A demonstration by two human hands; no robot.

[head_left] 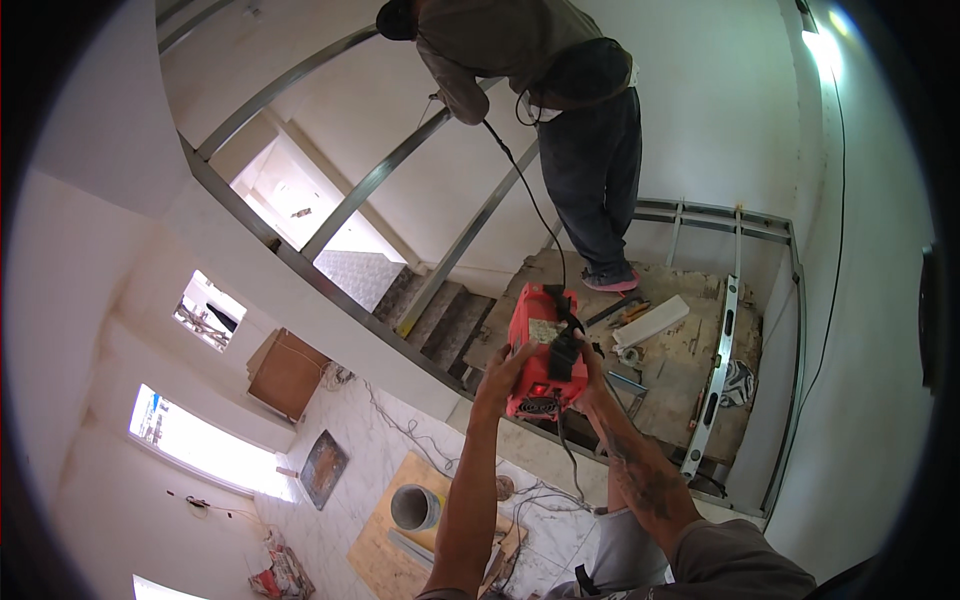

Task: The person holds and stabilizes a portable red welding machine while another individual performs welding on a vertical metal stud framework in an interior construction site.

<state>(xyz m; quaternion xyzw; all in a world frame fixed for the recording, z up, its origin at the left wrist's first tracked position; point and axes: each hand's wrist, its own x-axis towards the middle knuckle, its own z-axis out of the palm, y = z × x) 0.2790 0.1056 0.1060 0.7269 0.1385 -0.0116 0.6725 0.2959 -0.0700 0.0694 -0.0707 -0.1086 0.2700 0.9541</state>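
Note:
Between my two hands is a red box-shaped welding machine (523, 318) with a black strap, a fan grille and a lit red switch. My left hand (503, 374) grips its left side, and my right hand (592, 372) is closed on its right side, the fingers partly hidden. A black cable (540, 205) runs up from the machine towards a co-worker (590, 140), who stands bent over at the metal frame. Another cable hangs from its near end. The machine is held up above the edge of a worn wooden platform (655, 365).
Metal studs (375, 180) slope across a stairwell with steps (440, 320) on the left. On the platform lie a spirit level (715, 375), a white block (650, 322) and hand tools. Below left, a bucket (415, 508) stands on a board, with loose cables (545, 492) on the tiles.

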